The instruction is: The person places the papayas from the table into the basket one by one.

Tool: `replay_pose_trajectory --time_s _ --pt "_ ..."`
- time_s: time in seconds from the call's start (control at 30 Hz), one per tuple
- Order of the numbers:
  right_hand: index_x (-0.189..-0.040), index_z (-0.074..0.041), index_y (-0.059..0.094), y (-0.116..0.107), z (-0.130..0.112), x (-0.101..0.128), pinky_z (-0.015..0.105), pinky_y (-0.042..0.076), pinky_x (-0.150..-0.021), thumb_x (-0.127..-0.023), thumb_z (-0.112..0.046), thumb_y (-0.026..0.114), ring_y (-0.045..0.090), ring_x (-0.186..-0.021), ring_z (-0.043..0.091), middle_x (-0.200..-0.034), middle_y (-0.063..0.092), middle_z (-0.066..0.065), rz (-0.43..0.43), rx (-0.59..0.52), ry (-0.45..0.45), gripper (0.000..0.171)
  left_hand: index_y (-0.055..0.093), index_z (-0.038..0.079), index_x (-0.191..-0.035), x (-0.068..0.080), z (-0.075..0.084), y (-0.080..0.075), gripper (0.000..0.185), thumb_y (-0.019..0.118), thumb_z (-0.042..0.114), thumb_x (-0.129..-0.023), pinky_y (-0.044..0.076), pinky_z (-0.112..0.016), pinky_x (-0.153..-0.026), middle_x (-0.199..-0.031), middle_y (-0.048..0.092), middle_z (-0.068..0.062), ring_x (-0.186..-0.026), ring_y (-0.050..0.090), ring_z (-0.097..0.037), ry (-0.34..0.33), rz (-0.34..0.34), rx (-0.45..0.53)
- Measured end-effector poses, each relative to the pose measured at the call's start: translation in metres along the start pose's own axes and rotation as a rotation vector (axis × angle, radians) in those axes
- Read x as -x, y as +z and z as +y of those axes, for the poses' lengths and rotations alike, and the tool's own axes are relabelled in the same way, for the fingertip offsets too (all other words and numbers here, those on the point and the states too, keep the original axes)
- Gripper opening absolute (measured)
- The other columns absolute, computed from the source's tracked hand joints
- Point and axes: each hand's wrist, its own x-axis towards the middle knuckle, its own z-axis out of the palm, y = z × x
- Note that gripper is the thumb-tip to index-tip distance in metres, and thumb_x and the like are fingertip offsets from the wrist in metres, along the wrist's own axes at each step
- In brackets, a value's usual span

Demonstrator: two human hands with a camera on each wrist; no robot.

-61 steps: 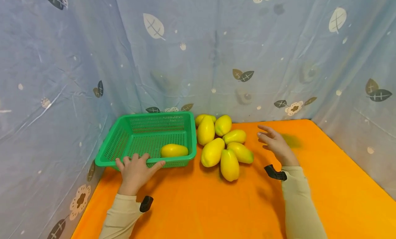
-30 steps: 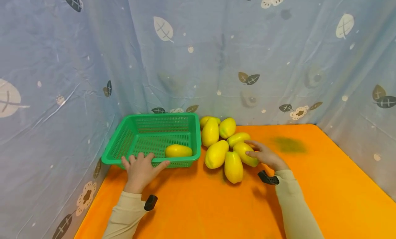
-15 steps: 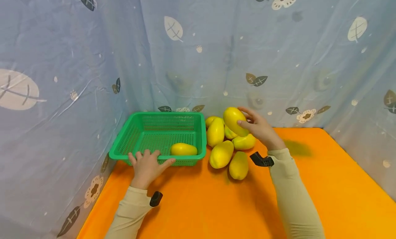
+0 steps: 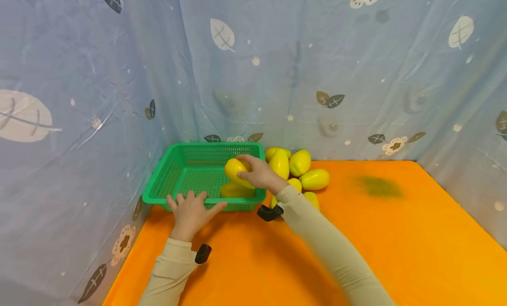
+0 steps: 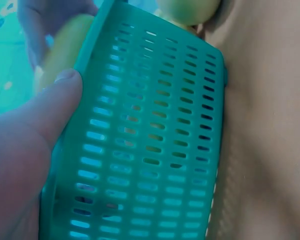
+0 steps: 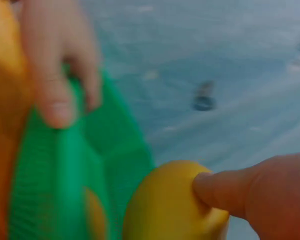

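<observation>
Basket left of fruit pile on table.

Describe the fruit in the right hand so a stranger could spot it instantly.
Find the green basket in the table's far left corner. Over its right side, the right hand grips one yellow fruit. It's the only one held aloft; another lies in the basket, the rest on the table.

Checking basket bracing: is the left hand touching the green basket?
Touching. Left wrist view shows the left hand with its thumb pressed on the green basket wall; head view shows fingers on the near rim.
</observation>
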Motion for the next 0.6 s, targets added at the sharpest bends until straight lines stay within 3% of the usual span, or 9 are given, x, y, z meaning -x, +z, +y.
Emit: replay_pose_trajectory --time_s 0.1,0.2,0.3,0.43,0.6 --pt "-0.156 -0.015 0.042 0.024 0.002 -0.005 0.051 0.046 -0.111 -0.103 -0.021 0.061 0.050 -0.140 0.034 -0.159 0.046 0.011 0.006 0.067 0.008 0.056 0.066 0.008 -0.134 0.000 0.000 0.002 0.080 0.063 0.073 -0.087 0.004 -0.082 -0.112 -0.124 0.062 -0.028 -0.120 0.043 -0.062 0.007 0.027 -0.007" --pt "-0.156 -0.015 0.040 0.035 0.005 -0.005 0.049 0.051 -0.102 -0.104 -0.021 0.061 0.057 -0.129 0.034 -0.154 0.050 0.015 0.033 0.066 0.022 0.057 0.068 0.009 -0.131 0.000 0.002 0.005 0.079 0.063 0.073 -0.086 0.006 -0.082 -0.112 -0.120 0.063 -0.027 -0.117 0.045 -0.060 0.020 0.050 -0.005" --pt "-0.157 -0.015 0.038 0.038 0.008 -0.004 0.048 0.053 -0.095 -0.104 -0.023 0.060 0.060 -0.122 0.033 -0.154 0.050 0.015 0.060 0.022 0.039 0.058 0.070 0.009 -0.128 0.000 0.003 0.006 0.079 0.063 0.074 -0.085 0.007 -0.082 -0.111 -0.119 0.064 -0.027 -0.115 0.046 -0.059 0.032 0.059 0.001" --pt "-0.156 -0.016 0.038 0.035 0.009 -0.002 0.049 0.052 -0.097 -0.103 -0.023 0.062 0.059 -0.124 0.034 -0.155 0.048 0.015 0.072 -0.008 0.053 0.059 0.068 0.008 -0.131 -0.001 0.003 0.005 0.080 0.064 0.074 -0.086 0.004 -0.083 -0.112 -0.121 0.062 -0.027 -0.118 0.044 -0.060 0.027 0.044 0.017" --pt "-0.155 -0.013 0.039 0.034 0.008 -0.002 0.047 0.054 -0.096 -0.101 -0.021 0.065 0.061 -0.122 0.035 -0.151 0.052 0.018 0.060 0.018 0.044 0.061 0.064 0.007 -0.137 0.000 0.000 0.003 0.082 0.062 0.073 -0.087 0.002 -0.082 -0.112 -0.126 0.060 -0.028 -0.122 0.041 -0.061 0.009 0.018 0.020"
